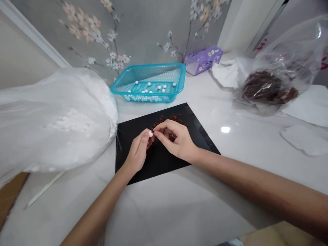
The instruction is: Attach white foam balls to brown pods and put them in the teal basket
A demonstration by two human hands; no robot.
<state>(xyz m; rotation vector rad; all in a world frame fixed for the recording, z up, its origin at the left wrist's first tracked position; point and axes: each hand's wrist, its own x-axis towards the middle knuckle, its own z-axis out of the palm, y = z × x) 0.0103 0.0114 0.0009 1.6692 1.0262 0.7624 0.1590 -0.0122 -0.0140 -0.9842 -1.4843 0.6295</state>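
My left hand pinches a small white ball between thumb and fingers above a black mat. My right hand meets it from the right, fingers pinched at the ball, perhaps holding a bit of dark brown stuff that I cannot make out. A small pile of dark reddish-brown shreds lies on the mat just behind both hands.
A turquoise plastic basket with several white balls stands behind the mat. A large white plastic bag fills the left. A clear bag of dark shreds, white tissues and a purple tissue box are at the right rear.
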